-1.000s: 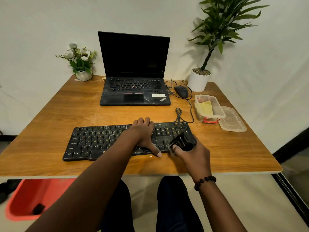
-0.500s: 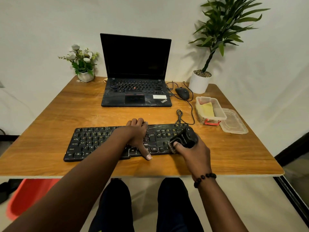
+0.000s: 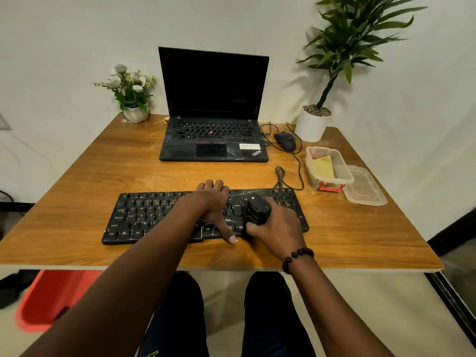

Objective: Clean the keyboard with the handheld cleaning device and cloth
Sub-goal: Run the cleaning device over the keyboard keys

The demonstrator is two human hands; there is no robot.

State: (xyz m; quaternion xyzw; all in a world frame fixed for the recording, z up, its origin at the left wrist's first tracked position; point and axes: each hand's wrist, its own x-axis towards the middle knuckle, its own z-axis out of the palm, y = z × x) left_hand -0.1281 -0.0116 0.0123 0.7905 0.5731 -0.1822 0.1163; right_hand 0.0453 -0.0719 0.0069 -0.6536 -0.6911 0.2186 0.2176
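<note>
A black keyboard (image 3: 144,215) lies across the front of the wooden table (image 3: 360,228). My left hand (image 3: 213,204) rests flat on the keyboard's middle keys, fingers straight, thumb reaching over the front edge. My right hand (image 3: 278,228) grips a black handheld cleaning device (image 3: 258,208), which stands on the keys right of centre, close beside my left thumb. A yellow cloth (image 3: 324,166) lies folded inside a clear plastic container (image 3: 345,173) at the right of the table.
An open laptop (image 3: 213,140) stands behind the keyboard, with a black mouse (image 3: 285,141) and loose cables to its right. The container's lid (image 3: 365,188) lies beside it. A potted plant (image 3: 312,122) and a flower pot (image 3: 135,113) stand at the back corners. A red bin (image 3: 51,297) sits under the table.
My right hand has slid the cleaning device leftward along the keys, from the keyboard's right end towards my left thumb. My left hand stays pressed on the keyboard.
</note>
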